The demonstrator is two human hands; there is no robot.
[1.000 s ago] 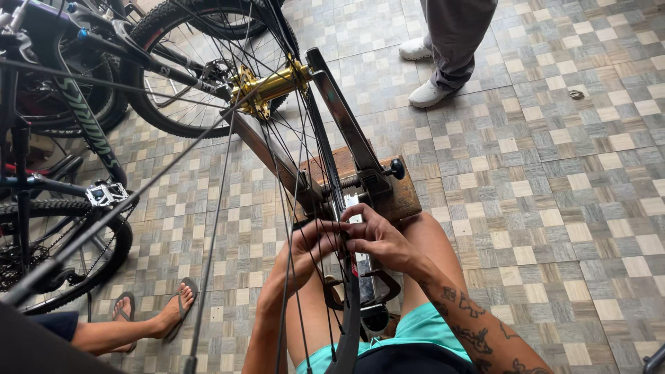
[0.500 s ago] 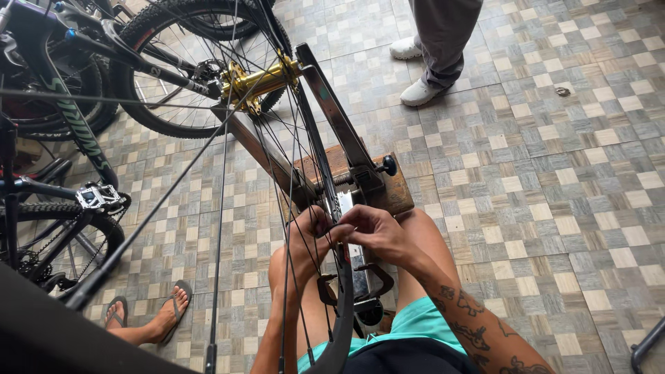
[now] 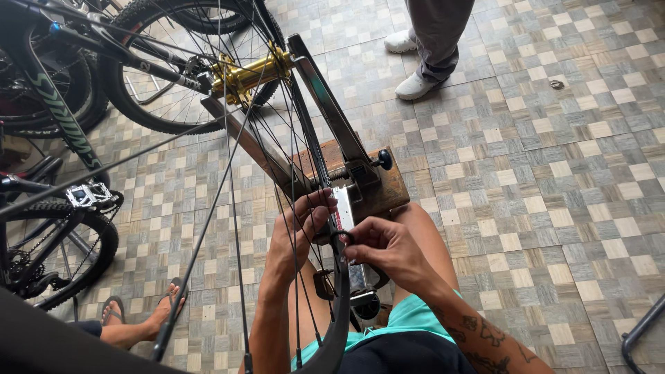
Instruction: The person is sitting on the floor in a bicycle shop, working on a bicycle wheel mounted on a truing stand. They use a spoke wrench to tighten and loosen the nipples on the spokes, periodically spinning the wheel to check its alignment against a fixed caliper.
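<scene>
Two bare hands work a black spoked bicycle wheel rim [image 3: 325,208] held in a grey metal truing stand [image 3: 332,118]. Left hand [image 3: 301,232] fingers curl around spokes; right hand [image 3: 384,249] fingers pinch a small black spoke key [image 3: 341,237] against the rim. Slipping could round the nipple.

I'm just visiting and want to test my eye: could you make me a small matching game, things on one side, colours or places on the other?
Things:
1. wheel hub
2. shorts
3. sneakers
4. pedal

Descriptions:
A. white, at the top
B. gold
C. silvery, at the left edge
D. turquoise, at the bottom

Pairs: 1-B, 2-D, 3-A, 4-C
</scene>
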